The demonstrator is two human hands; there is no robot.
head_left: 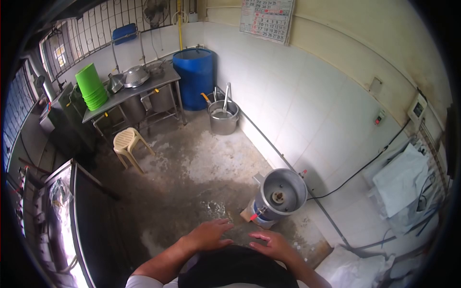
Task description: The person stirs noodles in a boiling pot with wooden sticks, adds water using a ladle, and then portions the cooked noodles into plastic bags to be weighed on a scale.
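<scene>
My left hand is held in front of my body with its fingers stretched out and nothing in it. Opposite it, my right hand is also empty, fingers extended toward the left one; a gap separates the two. Closest to my right hand stands a round metal drum machine with an open top, a hub in the middle of its bowl and red-tipped handles on its rim. Its lower body is blue and white. A dark garment covers my front below the hands.
A beige plastic stool stands on the wet floor. Farther back are a metal table with green stacked tubs, a blue barrel and a steel pot. A metal-framed unit is at left, white sacks at right.
</scene>
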